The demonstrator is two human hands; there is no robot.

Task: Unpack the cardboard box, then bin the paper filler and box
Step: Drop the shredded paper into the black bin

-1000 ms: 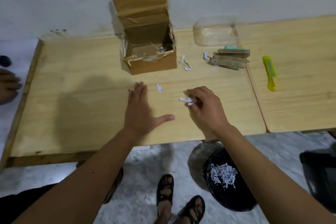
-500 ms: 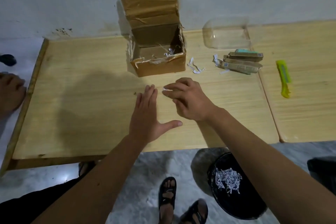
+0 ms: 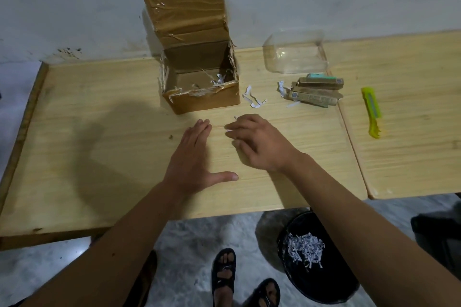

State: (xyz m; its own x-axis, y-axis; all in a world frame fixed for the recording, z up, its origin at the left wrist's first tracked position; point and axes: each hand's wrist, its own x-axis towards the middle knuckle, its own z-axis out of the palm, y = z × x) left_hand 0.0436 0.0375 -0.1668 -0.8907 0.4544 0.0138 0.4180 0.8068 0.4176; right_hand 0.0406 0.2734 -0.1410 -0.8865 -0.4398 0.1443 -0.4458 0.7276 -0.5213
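On the floor nearest, a black bin (image 3: 321, 281) holds shredded paper filler (image 3: 305, 252). Above it on the wooden desk (image 3: 87, 157), the left hand (image 3: 193, 159) lies flat, fingers together and thumb spread, holding nothing. Just right of it, the right hand (image 3: 259, 143) curls its fingers around small paper scraps (image 3: 228, 130). Farther back stands the opened cardboard box (image 3: 199, 82), a few shreds inside, more paper strips (image 3: 253, 99) beside it. Far right lie slim packets (image 3: 314, 92), a clear plastic container (image 3: 295, 53) and a yellow utility knife (image 3: 373, 111).
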